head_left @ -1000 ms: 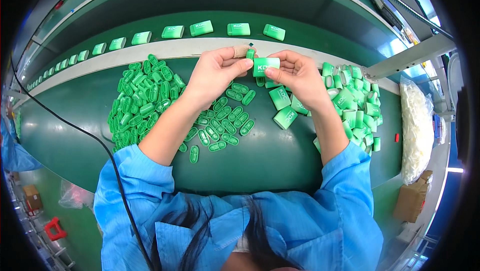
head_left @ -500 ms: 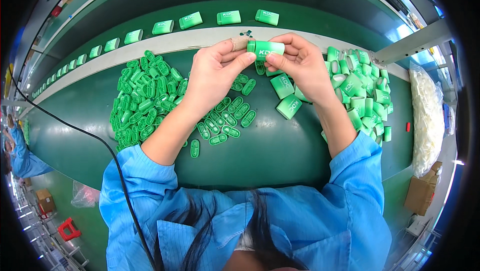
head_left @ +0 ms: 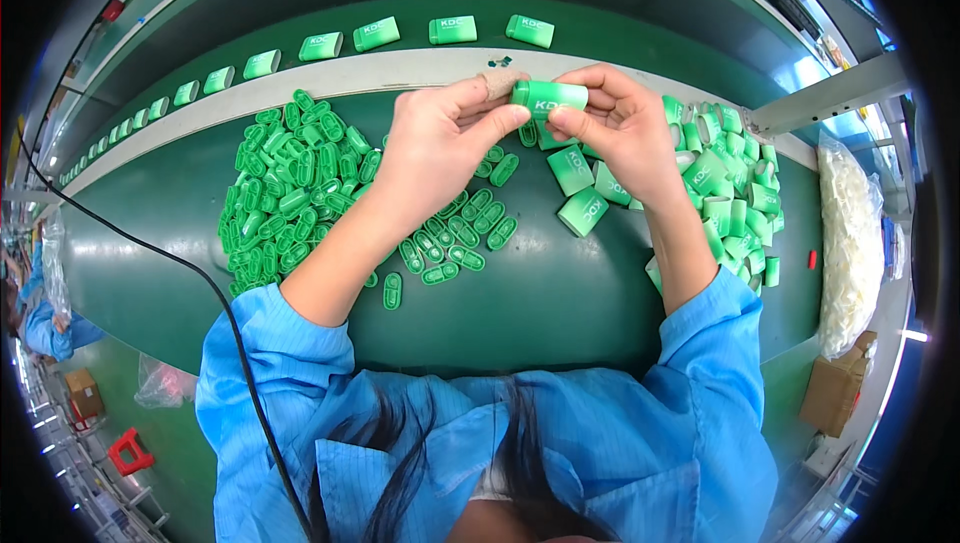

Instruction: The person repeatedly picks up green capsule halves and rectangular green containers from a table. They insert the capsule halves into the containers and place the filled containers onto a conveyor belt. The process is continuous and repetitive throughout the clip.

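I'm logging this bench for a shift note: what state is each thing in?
Held green piece: sideways, raised; full closure unclear
Left hand: gripping its left end
Right hand: gripping its right end
Small green oval pieces: loose, heaped, some spread out
Green sleeves: loose, heaped, several open ends showing
Row of green pieces: spaced in line
Plastic bag: bulging

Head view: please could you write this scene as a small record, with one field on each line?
Left hand: pinches the left end of a green case; one finger wears a tan wrap
Right hand: grips the case's right end
Left pile: green caps
Right pile: green sleeves
Back row: finished-looking cases, beyond a pale rail
Far right: clear bag, pale contents
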A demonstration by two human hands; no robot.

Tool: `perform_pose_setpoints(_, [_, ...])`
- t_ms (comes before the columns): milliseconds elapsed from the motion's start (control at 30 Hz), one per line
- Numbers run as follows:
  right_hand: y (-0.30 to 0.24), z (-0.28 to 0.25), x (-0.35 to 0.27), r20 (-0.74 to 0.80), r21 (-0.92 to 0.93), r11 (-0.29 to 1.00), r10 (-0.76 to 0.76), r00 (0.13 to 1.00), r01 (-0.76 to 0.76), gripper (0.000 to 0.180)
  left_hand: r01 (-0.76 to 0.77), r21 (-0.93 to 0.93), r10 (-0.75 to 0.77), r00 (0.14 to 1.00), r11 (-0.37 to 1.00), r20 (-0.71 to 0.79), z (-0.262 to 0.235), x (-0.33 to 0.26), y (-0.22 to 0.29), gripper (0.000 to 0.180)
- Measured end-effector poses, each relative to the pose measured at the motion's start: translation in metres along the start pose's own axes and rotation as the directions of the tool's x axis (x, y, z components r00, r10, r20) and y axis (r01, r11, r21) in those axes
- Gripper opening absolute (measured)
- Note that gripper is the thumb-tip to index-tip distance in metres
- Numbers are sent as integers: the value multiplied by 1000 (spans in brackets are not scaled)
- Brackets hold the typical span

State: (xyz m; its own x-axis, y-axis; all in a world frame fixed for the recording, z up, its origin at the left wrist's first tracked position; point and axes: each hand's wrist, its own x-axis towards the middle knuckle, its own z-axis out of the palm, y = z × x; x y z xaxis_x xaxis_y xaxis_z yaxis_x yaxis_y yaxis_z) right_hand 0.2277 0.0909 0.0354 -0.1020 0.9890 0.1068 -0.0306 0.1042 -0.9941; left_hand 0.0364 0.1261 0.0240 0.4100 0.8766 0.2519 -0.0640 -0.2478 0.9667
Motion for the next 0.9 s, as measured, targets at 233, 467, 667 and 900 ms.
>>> perform_pose_setpoints(233, [1,12,-3,-92,-53,999,-1,996,-4,25,-111,567,145,989,816,-15,18,-18,13,39])
perform_pose_setpoints(467, [8,26,-7,-186,-466,871,-267,945,155,24,-238,616,308,951,751,-7,20,-15,-8,41])
perform_pose_setpoints(667, [11,-39,54,-214,-574,805,30,976,-151,28,-13,717,-38,998,697,55,-1,28,-9,33])
perform_pose_setpoints(900, [28,-74,76,-227,-901,416,-208,952,-124,39,-181,824,41,981,538,189,19,18,-16,24])
